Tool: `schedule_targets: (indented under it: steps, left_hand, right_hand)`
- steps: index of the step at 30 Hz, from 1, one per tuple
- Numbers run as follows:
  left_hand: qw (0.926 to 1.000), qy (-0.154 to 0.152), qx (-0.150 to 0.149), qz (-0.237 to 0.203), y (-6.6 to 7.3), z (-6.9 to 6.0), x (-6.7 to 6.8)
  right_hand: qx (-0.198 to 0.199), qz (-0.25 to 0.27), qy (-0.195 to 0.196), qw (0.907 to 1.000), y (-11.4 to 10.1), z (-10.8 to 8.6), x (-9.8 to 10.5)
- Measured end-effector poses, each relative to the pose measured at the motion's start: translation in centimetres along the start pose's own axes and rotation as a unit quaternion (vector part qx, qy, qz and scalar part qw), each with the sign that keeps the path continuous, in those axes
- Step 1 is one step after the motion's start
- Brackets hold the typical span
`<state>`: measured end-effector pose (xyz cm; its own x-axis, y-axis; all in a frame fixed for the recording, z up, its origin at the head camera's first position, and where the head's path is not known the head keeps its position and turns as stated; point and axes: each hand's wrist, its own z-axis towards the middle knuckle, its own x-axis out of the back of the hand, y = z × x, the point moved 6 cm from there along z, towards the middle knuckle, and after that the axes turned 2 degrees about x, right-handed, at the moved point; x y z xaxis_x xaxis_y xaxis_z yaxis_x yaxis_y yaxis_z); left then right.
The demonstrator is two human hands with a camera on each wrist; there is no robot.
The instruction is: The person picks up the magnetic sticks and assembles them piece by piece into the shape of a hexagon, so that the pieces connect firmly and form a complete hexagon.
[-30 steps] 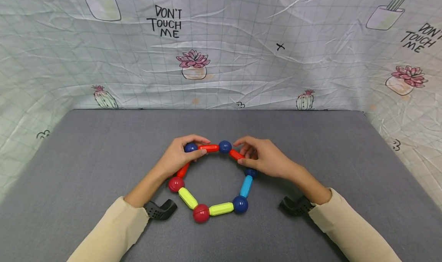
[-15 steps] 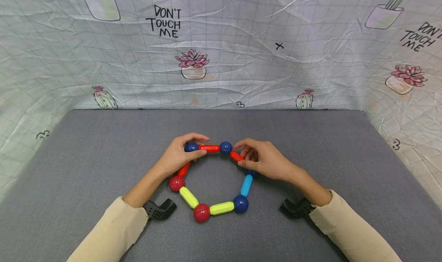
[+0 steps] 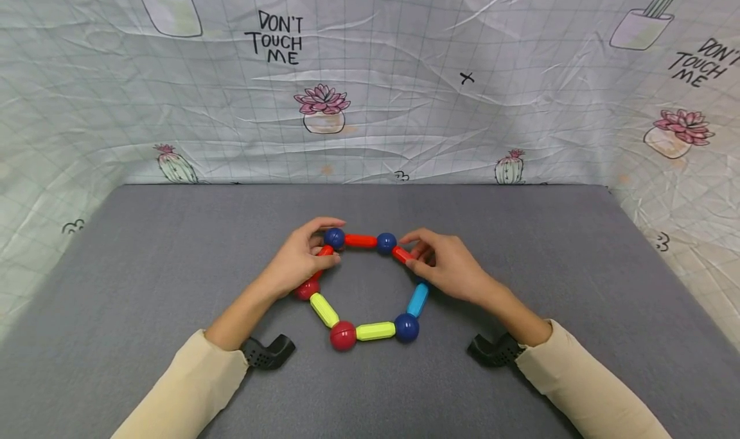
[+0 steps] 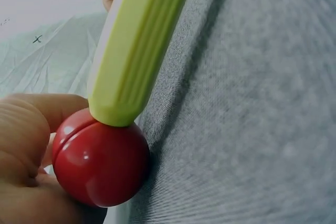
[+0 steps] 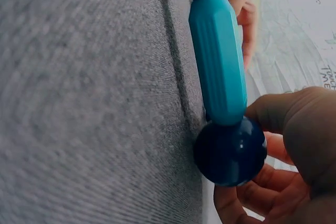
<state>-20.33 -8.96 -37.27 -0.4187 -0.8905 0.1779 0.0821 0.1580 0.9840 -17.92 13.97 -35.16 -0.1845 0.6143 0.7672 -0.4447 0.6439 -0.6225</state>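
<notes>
A closed ring of magnetic balls and sticks lies on the grey table. My left hand (image 3: 293,262) holds the left red stick (image 3: 326,254), between a blue ball (image 3: 334,238) and a red ball (image 4: 102,158). On the other side, my right hand (image 3: 453,268) pinches the right red stick (image 3: 401,254) and partly hides the dark blue ball (image 5: 231,150) below it. A third red stick (image 3: 361,240) joins the two far blue balls. The near side has a light blue stick (image 5: 218,61), a blue ball (image 3: 406,328), two yellow sticks (image 3: 376,331) and a red ball (image 3: 343,335).
The grey table (image 3: 173,297) surrounds the ring. Behind it hangs a wrinkled white cloth (image 3: 405,105) printed with cacti and words. A black wrist mount (image 3: 268,352) is on the left wrist, and another black mount (image 3: 493,350) is on the right.
The ring has shifted away from me and slightly right. My left hand's thumb has gone from the far red stick to the left one; the right hand keeps its pinch.
</notes>
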Motion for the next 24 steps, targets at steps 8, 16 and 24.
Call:
schedule_targets:
  steps: [8, 16, 24]
  left_hand:
    - [0.9937, 0.064, -0.009, 0.092, 0.7, -0.3, 0.7]
    - [0.9468, 0.130, 0.050, 0.290, 2.9, -1.5, 2.4]
    - [0.8688, 0.167, 0.094, 0.457, 5.9, -4.3, 0.8]
  right_hand:
    - [-0.011, -0.015, 0.026, 0.9995, 0.2, -0.1, 0.2]
    - [-0.006, -0.061, 0.022, 0.9979, 0.1, -0.3, 0.5]
    - [-0.027, -0.113, 0.000, 0.9932, 0.1, -1.6, 0.6]
